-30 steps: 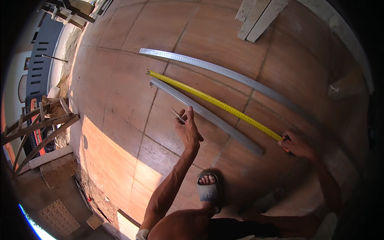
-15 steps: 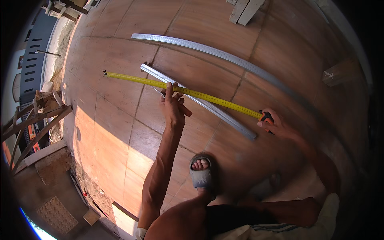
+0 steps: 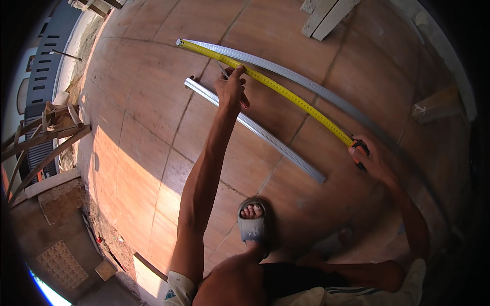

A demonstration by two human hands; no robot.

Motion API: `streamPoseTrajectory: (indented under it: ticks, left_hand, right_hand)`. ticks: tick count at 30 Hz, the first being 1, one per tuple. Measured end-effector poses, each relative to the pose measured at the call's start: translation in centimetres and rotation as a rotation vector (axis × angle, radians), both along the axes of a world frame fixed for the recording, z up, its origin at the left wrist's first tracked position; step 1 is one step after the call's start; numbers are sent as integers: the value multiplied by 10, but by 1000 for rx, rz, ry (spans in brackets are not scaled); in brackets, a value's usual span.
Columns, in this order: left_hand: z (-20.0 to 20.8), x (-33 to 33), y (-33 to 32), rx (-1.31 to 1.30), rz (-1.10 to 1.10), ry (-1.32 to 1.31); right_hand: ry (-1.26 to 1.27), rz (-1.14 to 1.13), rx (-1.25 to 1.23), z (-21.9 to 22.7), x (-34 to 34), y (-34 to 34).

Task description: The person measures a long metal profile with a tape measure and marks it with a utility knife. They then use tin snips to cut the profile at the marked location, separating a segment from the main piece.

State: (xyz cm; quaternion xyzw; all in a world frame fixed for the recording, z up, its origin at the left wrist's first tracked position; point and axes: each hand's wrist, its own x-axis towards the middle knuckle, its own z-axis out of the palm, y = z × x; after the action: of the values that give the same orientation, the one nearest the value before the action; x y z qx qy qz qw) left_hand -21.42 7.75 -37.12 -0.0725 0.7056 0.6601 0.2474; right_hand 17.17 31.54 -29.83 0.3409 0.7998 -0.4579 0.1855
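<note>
A yellow measuring tape (image 3: pixel 298 101) stretches diagonally over the tiled floor. Its hooked end lies at the far left tip of a long metal channel (image 3: pixel 286 71). My left hand (image 3: pixel 232 89) is closed, its fingers pinching the blade part-way along. The same hand also holds a slim tool with a reddish handle (image 3: pixel 245 100); its kind is mostly hidden by the fingers. At the right, my right hand (image 3: pixel 376 160) grips the orange and black case (image 3: pixel 361 152) of the tape. A shorter metal channel (image 3: pixel 278 143) lies nearer me, partly under my left wrist.
My sandalled foot (image 3: pixel 251 219) stands on the tiles (image 3: pixel 199 148) near the lower middle. Pale timber pieces (image 3: pixel 329 18) lie at the far edge, with a wooden block (image 3: pixel 436 104) at the right. A wooden frame (image 3: pixel 48 137) stands at the left beside the floor's broken edge.
Both hands have moved away from me, carrying the tape from across the short channel to the long one. Its hooked end now sits at the long channel's left tip.
</note>
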Motion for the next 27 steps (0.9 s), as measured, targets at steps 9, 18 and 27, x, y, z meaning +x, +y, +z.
streamPoseTrajectory:
  ticks: [9,18,27]
  left_hand:
    - [-14,-11,18,69,67,-84]
    - [-14,14,25,1,14,-50]
    - [-16,-61,21,-42,41,-35]
  right_hand:
    - [26,90,47,-5,-27,13]
    - [108,-66,-43,-34,25,23]
    - [197,20,-52,-27,-76,37]
